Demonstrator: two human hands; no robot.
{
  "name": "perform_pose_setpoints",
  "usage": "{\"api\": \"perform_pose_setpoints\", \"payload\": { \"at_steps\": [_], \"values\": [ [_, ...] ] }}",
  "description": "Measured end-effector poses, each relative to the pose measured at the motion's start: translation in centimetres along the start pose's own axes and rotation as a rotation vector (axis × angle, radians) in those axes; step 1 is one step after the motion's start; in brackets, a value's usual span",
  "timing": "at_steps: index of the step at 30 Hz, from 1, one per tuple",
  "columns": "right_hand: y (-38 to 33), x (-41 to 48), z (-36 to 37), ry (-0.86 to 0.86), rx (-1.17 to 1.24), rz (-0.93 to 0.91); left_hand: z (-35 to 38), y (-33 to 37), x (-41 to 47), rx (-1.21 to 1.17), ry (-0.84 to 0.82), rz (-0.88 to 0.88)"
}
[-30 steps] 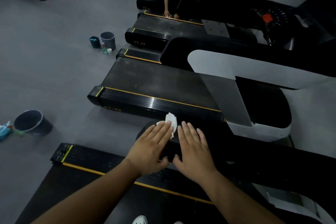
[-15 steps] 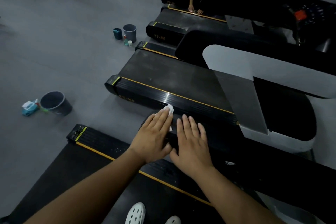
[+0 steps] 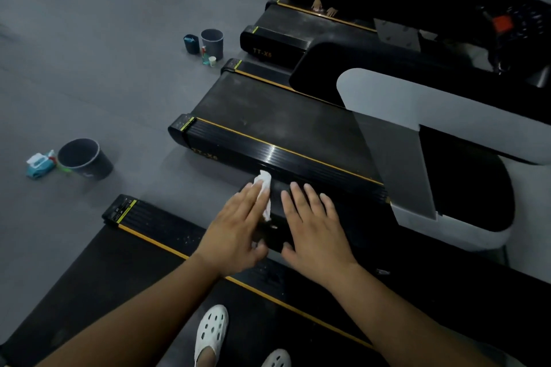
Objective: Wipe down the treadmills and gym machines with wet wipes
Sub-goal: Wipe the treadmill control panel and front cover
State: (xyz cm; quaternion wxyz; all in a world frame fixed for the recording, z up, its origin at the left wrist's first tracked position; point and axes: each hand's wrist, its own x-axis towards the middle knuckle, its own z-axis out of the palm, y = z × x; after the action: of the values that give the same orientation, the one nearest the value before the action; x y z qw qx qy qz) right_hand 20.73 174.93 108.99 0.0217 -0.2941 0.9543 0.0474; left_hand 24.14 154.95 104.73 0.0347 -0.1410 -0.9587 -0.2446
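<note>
Pressing flat on a white wipe [image 3: 264, 188], the left hand [image 3: 235, 235] has its fingers straight and close together, gripping nothing.

Wipe: thin, crumpled, soft-looking sheet. It lies on the handrail [image 3: 275, 237] under the left fingers. A bunched end sticks out past the fingertips, and a narrow strip shows along the index-finger side.

Right hand [image 3: 313, 232]: fingers straight and slightly fanned, palm down on the handrail just beside the wipe. Cannot tell whether it touches the wipe.

Handrail: black, smooth, glossy, with a rounded end.

Beyond the handrail: neighbouring treadmill [image 3: 268, 128]. Its belt is matte and dusty. Its side rail is ribbed glossy black with a thin yellow stripe. Its upright has a pale grey, smooth casing with rounded corners. Yellow writing [image 3: 205, 155] on the side reads "TT-X6", the last character soft. The same mark shows on the next machine farther beyond the handrail.

Left of the handrail, on the grey floor [image 3: 89, 68]: a round dark bin [image 3: 85, 159], open-topped. A blue wipe pack [image 3: 38, 164] with a white flap lies just beside it. The print on the pack is too small to read.

Below the handrail: white clogs [image 3: 211, 331] with round holes, standing on the dark belt of the near machine.
</note>
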Motion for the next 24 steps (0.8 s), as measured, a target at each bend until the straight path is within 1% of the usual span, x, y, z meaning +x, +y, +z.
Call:
{"api": "perform_pose_setpoints", "payload": {
  "at_steps": [4, 8, 9, 11, 13, 17, 21, 24],
  "values": [
    [-1.1, 1.7, -0.5, -0.016, -0.019, 0.021, -0.1, 0.3, 2.4, -0.097, 0.032, -0.092],
    [-1.6, 2.5, -0.6, -0.022, -0.015, 0.022, 0.3, -0.7, -1.7, -0.168, -0.024, -0.020],
    [-1.6, 2.7, -0.7, -0.022, -0.020, 0.019, 0.4, -1.4, -1.7, -0.177, -0.017, -0.025],
    [-1.9, 3.3, -0.8, -0.020, -0.024, 0.015, 0.5, -2.1, 0.0, -0.214, 0.032, -0.103],
    [-2.2, 3.9, -0.7, -0.020, -0.016, 0.012, 0.6, -2.0, 1.2, -0.269, 0.045, -0.168],
    [-2.6, 4.8, -0.9, -0.065, -0.026, -0.023, 1.1, -2.4, -1.6, -0.276, 0.000, -0.089],
    [-2.6, 5.4, -1.1, -0.097, -0.047, -0.043, 1.2, -3.9, 0.0, -0.306, 0.011, -0.208],
    [-2.7, 5.8, -1.0, -0.098, -0.041, -0.060, 1.3, -3.0, 0.4, -0.353, 0.032, -0.202]
  ]
}}
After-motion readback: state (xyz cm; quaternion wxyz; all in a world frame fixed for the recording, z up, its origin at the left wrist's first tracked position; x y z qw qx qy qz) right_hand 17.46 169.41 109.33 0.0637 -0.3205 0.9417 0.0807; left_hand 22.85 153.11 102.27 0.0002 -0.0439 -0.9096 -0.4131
